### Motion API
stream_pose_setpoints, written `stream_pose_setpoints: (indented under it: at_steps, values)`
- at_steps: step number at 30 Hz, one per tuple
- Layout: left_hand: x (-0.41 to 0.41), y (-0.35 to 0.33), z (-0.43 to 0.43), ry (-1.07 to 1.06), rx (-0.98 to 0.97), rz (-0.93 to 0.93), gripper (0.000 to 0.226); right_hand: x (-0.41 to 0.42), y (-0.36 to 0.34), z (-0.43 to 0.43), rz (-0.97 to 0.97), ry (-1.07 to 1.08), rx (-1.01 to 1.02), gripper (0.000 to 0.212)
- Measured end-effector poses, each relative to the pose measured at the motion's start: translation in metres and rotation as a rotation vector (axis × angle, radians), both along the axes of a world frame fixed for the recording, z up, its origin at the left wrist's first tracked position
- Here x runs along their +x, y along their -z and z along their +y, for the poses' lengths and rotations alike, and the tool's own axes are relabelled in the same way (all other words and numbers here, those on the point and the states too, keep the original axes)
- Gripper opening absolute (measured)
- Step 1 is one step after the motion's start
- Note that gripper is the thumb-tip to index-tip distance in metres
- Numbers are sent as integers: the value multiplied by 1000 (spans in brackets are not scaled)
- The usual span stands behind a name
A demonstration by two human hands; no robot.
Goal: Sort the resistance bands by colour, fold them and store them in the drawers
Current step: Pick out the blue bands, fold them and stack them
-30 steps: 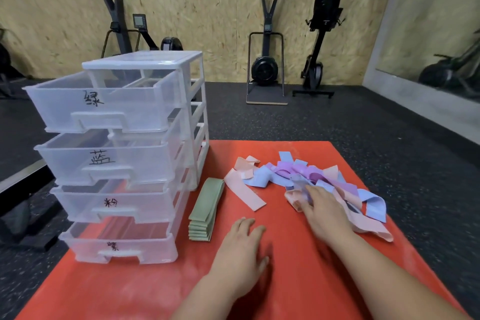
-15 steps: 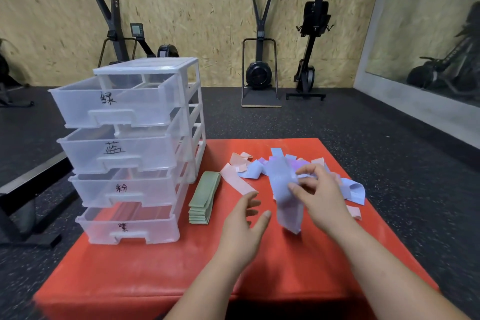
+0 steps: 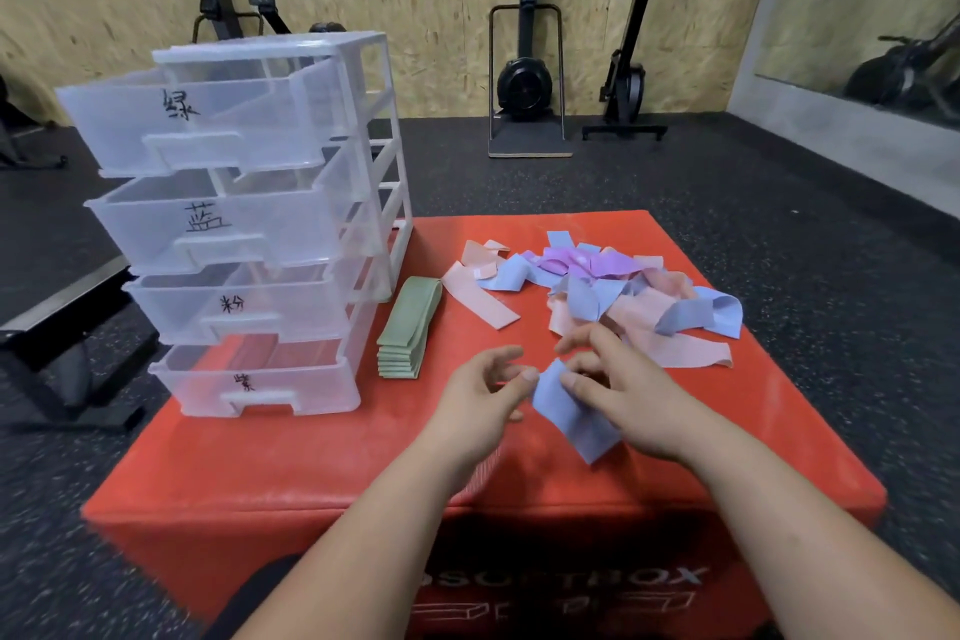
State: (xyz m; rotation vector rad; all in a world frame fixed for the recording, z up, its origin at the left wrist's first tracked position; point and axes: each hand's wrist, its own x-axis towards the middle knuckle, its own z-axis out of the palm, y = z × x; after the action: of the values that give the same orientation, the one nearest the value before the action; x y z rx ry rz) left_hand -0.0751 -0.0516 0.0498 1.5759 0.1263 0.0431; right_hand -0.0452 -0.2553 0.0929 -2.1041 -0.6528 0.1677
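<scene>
**Change from the earlier frame.** Half a second ago the right hand held the blue band raised above the pile, hanging at full length, and the left hand was open and approaching it. The blue band is now lower and closer to the person, over the front part of the red box, between both hands. The right hand grips the band's upper end, with curled fingers and the thumb lying on the fabric. The left hand is half curled, and one fingertip touches the band's left upper corner. Whether it pinches the band cannot be told.

**Appearance of the bands.** The held band is a flat, pale blue strip that slopes down to the right and ends in a square corner. The pile of bands lies tangled on the far right of the box and mixes blue, pink and purple strips. The green stack lies folded and squared just beside the drawer unit. All four drawers are pulled out, and each carries a handwritten label.

**Limits of view.** The right hand covers the band's upper end. The translucent drawer walls blur what is inside.
</scene>
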Motion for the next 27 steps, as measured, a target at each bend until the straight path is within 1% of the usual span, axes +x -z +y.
stream_pose_setpoints:
  at_steps: [3, 7, 9, 11, 14, 18, 20, 23, 27]
  values:
    - [0, 2, 5, 56, -34, 48, 39, -4, 4, -2, 49, -32, -7, 19]
    - [0, 4, 6, 126, -42, 165, 38, -4, 8, -2, 65, -50, 31, 19]
    - [2, 3, 8, 183, -28, 197, 29, -2, 8, -4, 70, -31, 23, 21]
    - [4, 2, 10, 218, 38, 186, 15, 2, 11, -8, 103, -8, -7, 25]
    - [10, 1, 11, 105, 70, 128, 5, 9, 16, -15, 165, 29, -51, 31]
    - [21, 1, 18, -36, 0, 53, 6, 21, 16, -26, 210, 5, -112, 45]
    - [26, 0, 27, -107, -33, 31, 7, 30, 16, -34, 191, -17, -180, 44]
    - [33, -1, 41, -232, -41, 10, 6, 42, 14, -47, 167, -15, -227, 39]
    - [38, 6, 60, -362, 3, 2, 5, 59, 12, -70, 139, 52, -280, 29]
